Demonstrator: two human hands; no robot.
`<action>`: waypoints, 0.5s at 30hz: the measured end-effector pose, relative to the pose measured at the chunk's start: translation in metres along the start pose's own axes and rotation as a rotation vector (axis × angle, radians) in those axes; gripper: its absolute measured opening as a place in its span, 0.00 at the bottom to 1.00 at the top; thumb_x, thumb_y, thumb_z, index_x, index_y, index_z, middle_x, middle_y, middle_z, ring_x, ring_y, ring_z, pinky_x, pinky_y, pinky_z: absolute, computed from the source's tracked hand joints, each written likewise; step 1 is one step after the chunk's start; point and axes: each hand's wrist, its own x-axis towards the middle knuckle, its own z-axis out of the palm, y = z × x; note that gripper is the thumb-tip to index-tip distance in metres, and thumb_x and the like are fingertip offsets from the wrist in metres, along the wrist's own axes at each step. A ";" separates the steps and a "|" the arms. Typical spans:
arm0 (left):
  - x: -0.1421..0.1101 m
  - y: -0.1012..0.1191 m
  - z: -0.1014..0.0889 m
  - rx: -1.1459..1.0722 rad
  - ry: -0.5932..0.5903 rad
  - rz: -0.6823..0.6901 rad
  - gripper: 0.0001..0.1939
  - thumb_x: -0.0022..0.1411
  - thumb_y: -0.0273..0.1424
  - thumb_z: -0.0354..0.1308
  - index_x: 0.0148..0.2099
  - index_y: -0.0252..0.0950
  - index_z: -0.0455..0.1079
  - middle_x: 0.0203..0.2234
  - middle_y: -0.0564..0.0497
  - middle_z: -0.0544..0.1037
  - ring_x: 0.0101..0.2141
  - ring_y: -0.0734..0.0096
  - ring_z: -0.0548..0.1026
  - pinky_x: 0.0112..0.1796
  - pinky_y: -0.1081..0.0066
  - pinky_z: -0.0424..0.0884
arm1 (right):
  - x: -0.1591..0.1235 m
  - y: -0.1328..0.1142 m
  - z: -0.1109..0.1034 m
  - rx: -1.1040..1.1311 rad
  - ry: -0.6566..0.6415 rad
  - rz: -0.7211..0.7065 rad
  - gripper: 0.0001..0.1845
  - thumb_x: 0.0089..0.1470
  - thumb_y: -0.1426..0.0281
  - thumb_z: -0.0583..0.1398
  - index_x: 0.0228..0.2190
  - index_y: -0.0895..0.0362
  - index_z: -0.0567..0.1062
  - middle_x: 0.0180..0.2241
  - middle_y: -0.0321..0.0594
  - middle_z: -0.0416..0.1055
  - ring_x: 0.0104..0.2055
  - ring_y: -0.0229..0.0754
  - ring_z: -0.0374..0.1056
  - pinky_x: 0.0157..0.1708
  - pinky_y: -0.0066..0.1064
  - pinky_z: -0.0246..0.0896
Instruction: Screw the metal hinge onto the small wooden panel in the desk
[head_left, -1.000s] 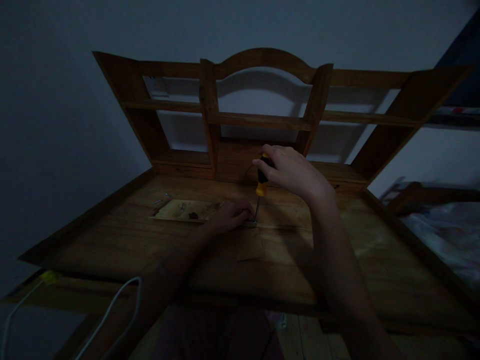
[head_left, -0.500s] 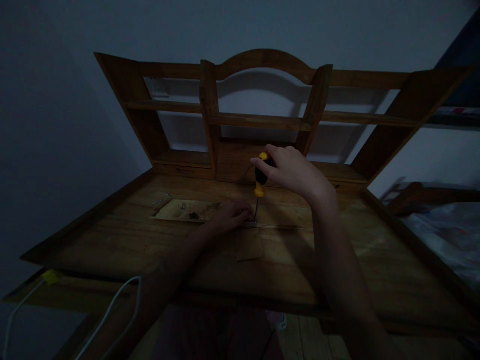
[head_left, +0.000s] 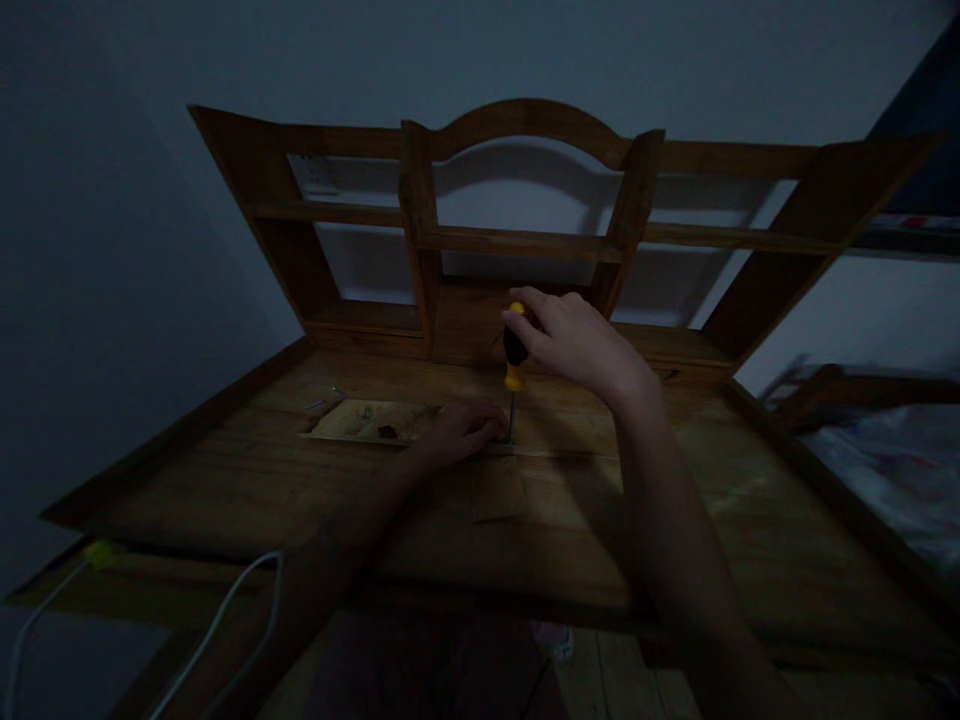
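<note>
My right hand [head_left: 574,340] grips the black and yellow handle of a screwdriver [head_left: 514,368] that stands upright, its thin shaft pointing down to a thin wooden board [head_left: 367,421] lying on the wooden desk [head_left: 247,480]. My left hand [head_left: 461,430] rests on that board, fingertips pinched right beside the screwdriver's tip. Whatever sits under the tip is too small and dark to make out.
A wooden hutch with shelves and an arched top [head_left: 525,125] stands at the back of the desk. A few small screws [head_left: 324,400] lie at the board's far left. A white cable [head_left: 225,620] hangs at the near left edge. A bed [head_left: 892,480] is at the right.
The screwdriver handle and my right hand have shifted slightly left and turned a little. My left hand has stayed in place by the tip.
</note>
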 end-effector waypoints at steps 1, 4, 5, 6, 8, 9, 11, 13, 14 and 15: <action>0.000 0.000 0.000 0.000 0.004 0.006 0.16 0.73 0.36 0.49 0.40 0.36 0.77 0.35 0.49 0.82 0.37 0.65 0.78 0.41 0.68 0.71 | 0.000 0.000 0.000 -0.015 0.012 -0.002 0.21 0.73 0.60 0.48 0.52 0.57 0.74 0.43 0.48 0.80 0.45 0.51 0.75 0.45 0.37 0.61; 0.000 -0.001 0.001 0.000 0.008 0.009 0.17 0.74 0.37 0.49 0.40 0.36 0.76 0.35 0.49 0.82 0.37 0.65 0.78 0.42 0.68 0.71 | 0.001 0.000 0.000 -0.064 0.027 -0.003 0.20 0.73 0.59 0.49 0.49 0.56 0.75 0.39 0.47 0.80 0.42 0.50 0.75 0.43 0.36 0.61; -0.001 -0.001 0.001 0.001 0.007 0.005 0.17 0.74 0.38 0.49 0.40 0.36 0.76 0.35 0.48 0.82 0.37 0.65 0.78 0.42 0.68 0.71 | 0.001 0.000 0.000 -0.079 0.033 -0.003 0.20 0.73 0.58 0.49 0.48 0.56 0.76 0.38 0.47 0.80 0.41 0.50 0.75 0.42 0.36 0.61; -0.001 -0.001 0.001 0.003 0.006 -0.002 0.18 0.75 0.39 0.49 0.40 0.36 0.76 0.35 0.48 0.81 0.37 0.65 0.78 0.42 0.68 0.71 | 0.001 0.000 0.000 -0.091 0.037 -0.003 0.20 0.72 0.57 0.50 0.47 0.56 0.76 0.38 0.47 0.80 0.41 0.50 0.75 0.41 0.36 0.61; -0.001 0.000 0.001 0.014 0.003 -0.016 0.20 0.75 0.41 0.48 0.40 0.36 0.76 0.35 0.48 0.81 0.36 0.65 0.78 0.41 0.68 0.71 | 0.000 0.000 0.000 -0.108 0.046 0.002 0.20 0.72 0.57 0.50 0.46 0.56 0.76 0.38 0.48 0.80 0.40 0.51 0.75 0.40 0.37 0.60; -0.001 0.000 0.000 0.023 0.002 -0.020 0.21 0.75 0.42 0.48 0.40 0.36 0.76 0.36 0.48 0.81 0.36 0.65 0.77 0.41 0.68 0.71 | 0.000 0.000 0.000 -0.110 0.047 0.009 0.20 0.71 0.58 0.50 0.46 0.56 0.76 0.38 0.48 0.80 0.40 0.52 0.75 0.40 0.37 0.60; -0.001 0.001 0.000 0.042 0.005 -0.027 0.21 0.75 0.43 0.48 0.40 0.35 0.76 0.36 0.48 0.81 0.37 0.65 0.77 0.41 0.68 0.71 | -0.001 0.000 -0.001 -0.097 0.042 0.024 0.19 0.71 0.60 0.49 0.46 0.56 0.76 0.37 0.48 0.80 0.39 0.52 0.75 0.40 0.38 0.60; -0.001 0.002 0.001 0.051 0.012 -0.031 0.21 0.75 0.42 0.48 0.39 0.35 0.76 0.36 0.47 0.81 0.37 0.64 0.77 0.41 0.68 0.71 | -0.002 0.001 -0.002 -0.071 0.036 0.030 0.18 0.71 0.63 0.48 0.44 0.57 0.76 0.37 0.48 0.79 0.38 0.51 0.74 0.40 0.38 0.60; -0.001 0.003 0.001 0.050 0.017 -0.034 0.21 0.75 0.42 0.48 0.39 0.35 0.76 0.35 0.47 0.81 0.37 0.65 0.77 0.41 0.68 0.71 | -0.002 0.001 -0.002 -0.053 0.031 0.024 0.18 0.70 0.65 0.48 0.43 0.57 0.75 0.37 0.48 0.79 0.39 0.51 0.74 0.40 0.37 0.60; -0.001 0.003 0.001 0.046 0.019 -0.037 0.21 0.75 0.42 0.48 0.39 0.35 0.76 0.35 0.48 0.81 0.36 0.65 0.77 0.41 0.68 0.71 | -0.002 0.001 -0.003 -0.032 0.027 0.012 0.17 0.70 0.66 0.48 0.42 0.57 0.75 0.37 0.48 0.79 0.40 0.50 0.74 0.41 0.37 0.60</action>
